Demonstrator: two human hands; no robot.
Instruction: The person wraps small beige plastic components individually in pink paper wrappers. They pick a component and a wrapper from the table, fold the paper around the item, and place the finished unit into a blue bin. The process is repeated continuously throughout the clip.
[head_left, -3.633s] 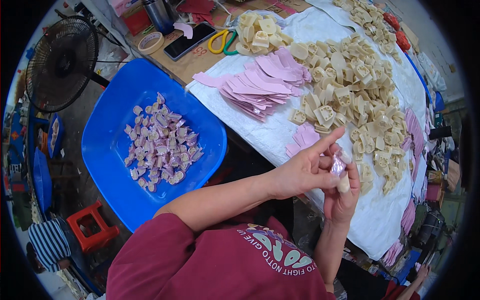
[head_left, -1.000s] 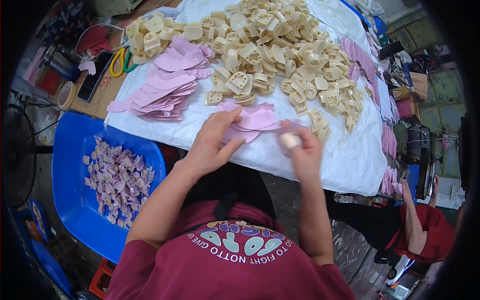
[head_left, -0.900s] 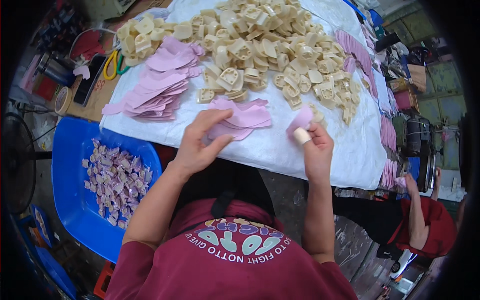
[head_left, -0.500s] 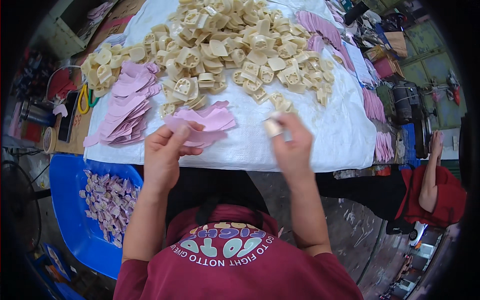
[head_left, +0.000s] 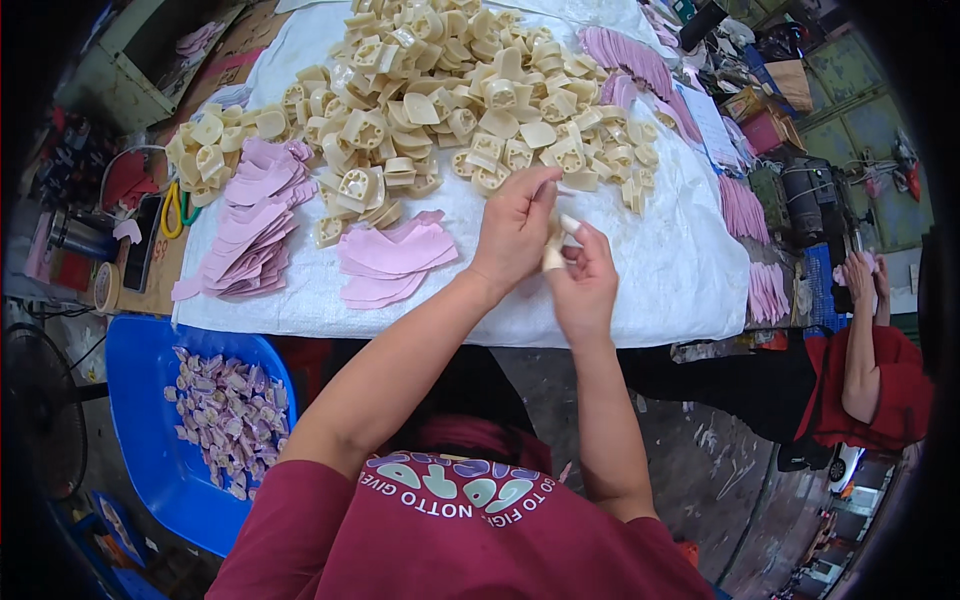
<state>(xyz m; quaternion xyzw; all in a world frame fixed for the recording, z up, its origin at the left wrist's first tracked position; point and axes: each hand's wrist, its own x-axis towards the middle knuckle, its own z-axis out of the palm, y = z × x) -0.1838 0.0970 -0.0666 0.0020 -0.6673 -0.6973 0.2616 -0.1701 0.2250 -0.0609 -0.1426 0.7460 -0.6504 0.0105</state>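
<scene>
My left hand point(head_left: 512, 228) is over the front middle of the table, its fingers curled and mostly turned from view; whatever it grips is hidden. Close against it, my right hand point(head_left: 584, 288) has pale coverings on thumb and fingertip and pinches a small cream plastic piece point(head_left: 554, 236), partly hidden between the hands. Left of them a few curved pink sheet pieces point(head_left: 385, 262) lie overlapped on the white cloth point(head_left: 480, 318). Beyond is a big heap of cream plastic pieces point(head_left: 420, 105), shaped like shoe heels. A taller stack of pink pieces point(head_left: 250, 225) stands farther left.
A blue tub point(head_left: 135, 430) below the table's left side contains many small pink-covered pieces point(head_left: 228, 415). Yellow-handled scissors point(head_left: 172, 210) and a phone point(head_left: 142, 240) rest at the left edge. More pink pieces point(head_left: 630, 55) lie far right. Another person point(head_left: 865, 385) works at right.
My left hand has swung right from above the pink pieces to meet my right hand; the pink piece it held is no longer visible. The cream piece has come off the cloth, between my hands.
</scene>
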